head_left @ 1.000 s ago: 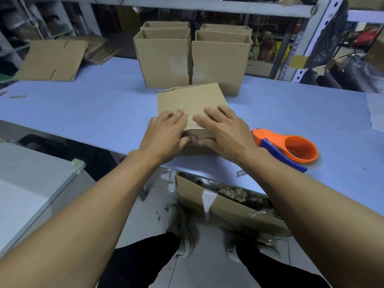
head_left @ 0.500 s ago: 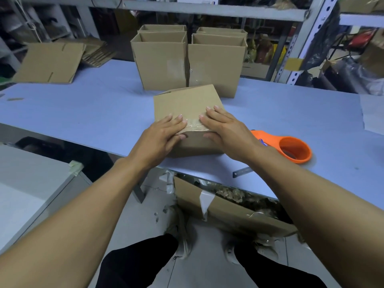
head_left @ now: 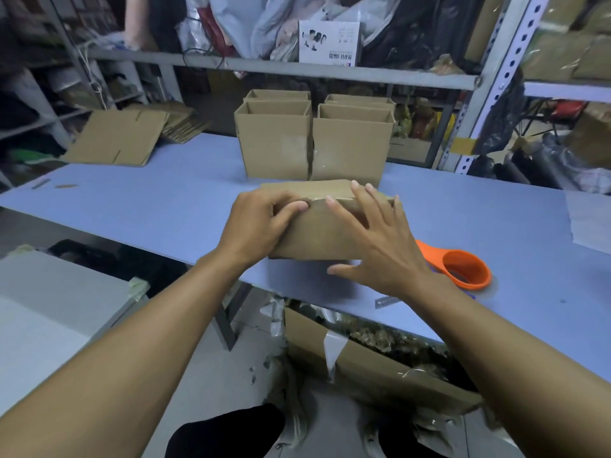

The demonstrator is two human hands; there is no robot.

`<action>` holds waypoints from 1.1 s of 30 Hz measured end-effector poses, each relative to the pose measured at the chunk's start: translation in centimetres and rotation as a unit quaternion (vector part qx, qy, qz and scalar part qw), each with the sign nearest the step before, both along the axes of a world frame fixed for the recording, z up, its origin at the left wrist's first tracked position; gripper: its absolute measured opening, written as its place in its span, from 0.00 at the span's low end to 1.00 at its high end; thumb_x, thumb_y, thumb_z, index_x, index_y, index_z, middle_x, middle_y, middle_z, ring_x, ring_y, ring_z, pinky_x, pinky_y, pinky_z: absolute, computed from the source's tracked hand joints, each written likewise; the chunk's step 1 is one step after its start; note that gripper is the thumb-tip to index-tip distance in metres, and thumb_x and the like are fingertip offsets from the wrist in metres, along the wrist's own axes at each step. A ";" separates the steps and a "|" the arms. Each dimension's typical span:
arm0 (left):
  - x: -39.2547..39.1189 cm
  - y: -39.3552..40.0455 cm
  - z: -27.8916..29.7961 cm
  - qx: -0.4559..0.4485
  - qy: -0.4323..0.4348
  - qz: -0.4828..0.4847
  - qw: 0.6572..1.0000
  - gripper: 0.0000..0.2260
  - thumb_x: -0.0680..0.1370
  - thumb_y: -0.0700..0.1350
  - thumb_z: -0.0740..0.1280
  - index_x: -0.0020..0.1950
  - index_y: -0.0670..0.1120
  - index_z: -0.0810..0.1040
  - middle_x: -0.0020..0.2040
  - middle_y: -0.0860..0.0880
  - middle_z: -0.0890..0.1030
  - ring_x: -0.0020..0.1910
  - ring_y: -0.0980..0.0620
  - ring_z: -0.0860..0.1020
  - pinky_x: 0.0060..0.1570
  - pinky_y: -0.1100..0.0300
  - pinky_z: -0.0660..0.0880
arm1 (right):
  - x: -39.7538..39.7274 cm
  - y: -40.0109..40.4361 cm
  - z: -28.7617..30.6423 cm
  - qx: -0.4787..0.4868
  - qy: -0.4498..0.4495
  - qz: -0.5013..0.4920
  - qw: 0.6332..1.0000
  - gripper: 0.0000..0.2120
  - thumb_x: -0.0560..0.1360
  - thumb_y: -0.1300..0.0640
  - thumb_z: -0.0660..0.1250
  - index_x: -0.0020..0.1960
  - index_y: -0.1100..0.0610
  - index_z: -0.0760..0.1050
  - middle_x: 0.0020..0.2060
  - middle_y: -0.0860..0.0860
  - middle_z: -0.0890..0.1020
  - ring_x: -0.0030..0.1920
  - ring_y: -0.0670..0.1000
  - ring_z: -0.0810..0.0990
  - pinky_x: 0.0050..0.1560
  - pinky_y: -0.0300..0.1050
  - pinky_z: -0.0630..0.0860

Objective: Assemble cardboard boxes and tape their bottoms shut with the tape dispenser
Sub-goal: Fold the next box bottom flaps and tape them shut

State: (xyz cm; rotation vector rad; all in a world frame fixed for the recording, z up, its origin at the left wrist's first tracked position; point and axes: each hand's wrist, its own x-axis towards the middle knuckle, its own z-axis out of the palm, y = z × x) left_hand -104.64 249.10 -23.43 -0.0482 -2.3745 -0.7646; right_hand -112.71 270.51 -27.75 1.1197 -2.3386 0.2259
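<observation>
A small cardboard box [head_left: 317, 233] lies near the front edge of the blue table [head_left: 158, 206], its taped side tipped toward me. My left hand [head_left: 261, 223] grips its upper left edge, thumb pressed on the tape seam. The fingers of my right hand [head_left: 373, 239] are spread flat over the box's right side, the thumb stretched below its lower edge. The orange tape dispenser [head_left: 463, 269] rests on the table just right of my right wrist, partly hidden by it.
Several assembled open boxes [head_left: 274, 143] stand in two rows behind the held box. Flat cardboard blanks [head_left: 119, 137] lie at the table's far left. Under the front edge sits a carton of scraps [head_left: 373, 358]. Metal shelving [head_left: 297, 69] runs behind; a grey surface [head_left: 49, 309] sits lower left.
The box has been tipped up and turned so its taped side faces me. Both hands shifted from pressing on top to holding its sides. The camera view rose.
</observation>
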 end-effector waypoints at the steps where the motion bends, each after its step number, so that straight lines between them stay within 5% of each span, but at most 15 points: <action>1: -0.1 0.3 0.8 0.010 0.000 -0.003 1.000 0.06 0.79 0.49 0.69 0.49 0.50 0.85 0.40 0.56 0.84 0.41 0.56 0.78 0.43 0.60 0.72 | 0.2 0.1 0.4 0.005 0.009 -0.008 1.000 0.56 0.59 0.32 0.76 0.80 0.46 0.55 0.78 0.61 0.58 0.76 0.65 0.58 0.68 0.72 0.60; 8: 0.0 1.4 3.6 0.068 -0.015 -0.020 0.997 0.06 0.78 0.49 0.69 0.46 0.50 0.85 0.41 0.58 0.84 0.42 0.61 0.80 0.42 0.63 0.73 | 1.2 0.5 1.9 -0.003 0.057 -0.018 0.998 0.49 0.63 0.40 0.78 0.78 0.41 0.57 0.77 0.62 0.59 0.73 0.69 0.61 0.62 0.72 0.63; 11: 0.4 1.3 4.0 0.102 -0.014 -0.010 0.995 0.07 0.78 0.50 0.68 0.52 0.52 0.84 0.45 0.60 0.83 0.47 0.61 0.79 0.46 0.64 0.74 | 1.3 0.8 2.2 -0.011 0.043 -0.016 0.999 0.47 0.64 0.39 0.78 0.77 0.41 0.58 0.77 0.63 0.60 0.73 0.69 0.61 0.62 0.72 0.63; 15: 0.8 1.0 4.4 0.177 -0.029 0.031 0.983 0.15 0.82 0.56 0.61 0.65 0.53 0.78 0.58 0.59 0.80 0.59 0.58 0.75 0.56 0.63 0.71 | 1.5 0.9 3.5 -0.086 -0.057 -0.032 0.994 0.39 0.72 0.34 0.67 0.77 0.37 0.53 0.77 0.62 0.55 0.75 0.66 0.55 0.68 0.69 0.60; 18: 1.0 0.3 3.8 0.235 -0.066 0.063 0.968 0.17 0.83 0.59 0.54 0.60 0.53 0.78 0.54 0.57 0.80 0.56 0.54 0.75 0.47 0.62 0.69 | 1.5 1.2 4.4 -0.187 -0.164 -0.036 0.968 0.37 0.73 0.33 0.61 0.78 0.35 0.50 0.78 0.58 0.53 0.77 0.59 0.52 0.73 0.63 0.57; 22: 0.6 -1.1 2.2 0.210 -0.127 0.098 0.964 0.23 0.79 0.61 0.63 0.70 0.50 0.69 0.69 0.53 0.72 0.69 0.50 0.69 0.61 0.52 0.69 | 1.2 1.7 4.9 -0.297 -0.269 -0.018 0.916 0.37 0.72 0.35 0.63 0.78 0.35 0.52 0.77 0.49 0.57 0.76 0.51 0.56 0.75 0.54 0.59; 25: 0.6 -0.6 2.1 0.333 -0.119 0.066 0.933 0.27 0.78 0.54 0.69 0.72 0.48 0.64 0.71 0.54 0.70 0.68 0.51 0.70 0.61 0.52 0.69 | 1.6 1.8 5.0 -0.351 -0.310 0.021 0.883 0.35 0.78 0.44 0.66 0.80 0.42 0.54 0.74 0.46 0.62 0.72 0.41 0.60 0.70 0.36 0.58; 27: 0.5 -0.1 2.2 0.417 -0.096 0.022 0.904 0.21 0.79 0.49 0.69 0.69 0.44 0.70 0.66 0.52 0.77 0.64 0.52 0.76 0.60 0.53 0.74 | 1.7 1.8 4.8 -0.380 -0.339 0.036 0.860 0.34 0.80 0.47 0.66 0.80 0.43 0.53 0.74 0.45 0.63 0.73 0.40 0.60 0.73 0.40 0.58; 30: 0.6 0.2 2.3 0.414 -0.067 -0.027 0.907 0.10 0.79 0.41 0.69 0.59 0.47 0.78 0.55 0.53 0.84 0.54 0.56 0.82 0.55 0.55 0.78 | 1.4 2.1 4.4 -0.381 -0.358 0.036 0.852 0.35 0.78 0.40 0.63 0.80 0.40 0.50 0.78 0.40 0.59 0.78 0.43 0.54 0.78 0.53 0.56; 33: 0.6 -0.6 1.6 0.397 -0.049 -0.025 0.916 0.15 0.76 0.36 0.71 0.61 0.50 0.78 0.54 0.56 0.84 0.55 0.55 0.82 0.57 0.55 0.77 | 0.9 2.1 3.8 -0.357 -0.373 0.014 0.856 0.35 0.79 0.43 0.65 0.80 0.40 0.51 0.72 0.39 0.70 0.73 0.46 0.68 0.72 0.53 0.68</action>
